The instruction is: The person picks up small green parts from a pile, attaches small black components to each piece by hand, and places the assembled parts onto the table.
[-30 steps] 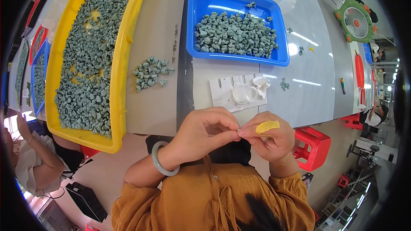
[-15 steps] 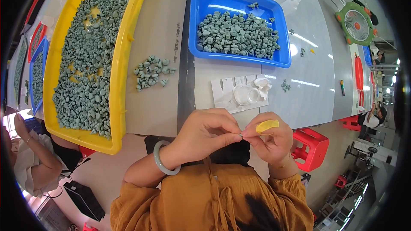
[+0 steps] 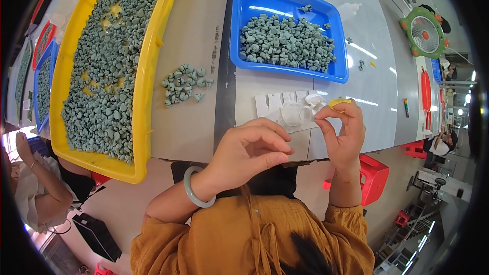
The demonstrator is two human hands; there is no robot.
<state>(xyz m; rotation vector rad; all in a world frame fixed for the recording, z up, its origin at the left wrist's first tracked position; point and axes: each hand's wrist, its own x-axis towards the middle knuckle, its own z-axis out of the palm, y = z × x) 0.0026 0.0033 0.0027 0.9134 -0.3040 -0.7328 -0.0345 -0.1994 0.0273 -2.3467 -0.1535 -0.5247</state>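
Note:
My left hand (image 3: 249, 147), with a pale green bangle (image 3: 189, 187) at its wrist, hovers at the table's near edge. Its fingers are loosely curved and apart from the thumb, and nothing shows between them. My right hand (image 3: 344, 132) is raised beside a clear round dish (image 3: 294, 114), thumb and forefinger pinched together. Whatever the pinch holds is too small to make out. One right finger wears a yellow finger cover (image 3: 340, 102). The dish and a crumpled white piece (image 3: 315, 100) rest on a slotted white board (image 3: 264, 106).
A blue tray (image 3: 236, 25) of small grey-green pieces stands beyond my hands. To the left is a long yellow tray (image 3: 144, 76) with many more, and a loose heap of pieces (image 3: 183, 82) lies beside it. A red stool (image 3: 373, 179) stands at right; another person's arm (image 3: 48, 181) shows at left.
My hands were together at the fingertips over a tiny piece. They have parted: the right moved right and forward to the dish, while the left stayed near its place and its fingers opened.

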